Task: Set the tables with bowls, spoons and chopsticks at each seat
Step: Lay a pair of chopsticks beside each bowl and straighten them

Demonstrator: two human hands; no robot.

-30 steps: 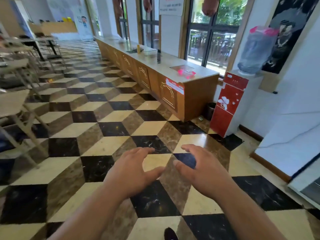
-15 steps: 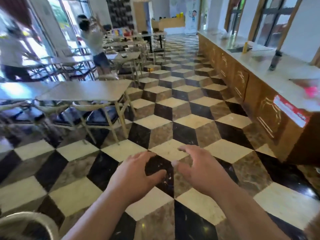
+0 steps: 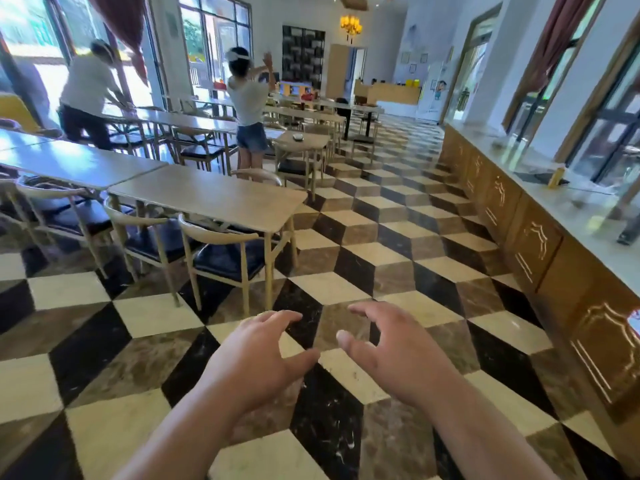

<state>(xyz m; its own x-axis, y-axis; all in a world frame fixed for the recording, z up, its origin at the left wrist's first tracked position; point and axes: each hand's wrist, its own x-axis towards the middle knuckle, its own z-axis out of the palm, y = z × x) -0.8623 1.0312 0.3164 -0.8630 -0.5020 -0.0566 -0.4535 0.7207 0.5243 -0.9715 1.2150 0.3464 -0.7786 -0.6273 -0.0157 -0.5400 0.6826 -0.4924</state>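
both hands are empty: the left hand [image 3: 258, 355] and right hand [image 3: 398, 351] hover side by side over the checkered floor [image 3: 381, 237], fingers spread and loosely curled. no bowls, spoons or chopsticks show; the nearest table [image 3: 207, 195] is bare, likely awaiting settings.

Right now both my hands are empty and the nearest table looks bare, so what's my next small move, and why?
Probably go and fetch the tableware first. The left hand and right hand hold nothing, and the nearest table shows no bowls, spoons or chopsticks. None are clearly visible in this view; the long counter on your right holds a few blurred items, so checking there seems a sensible start.
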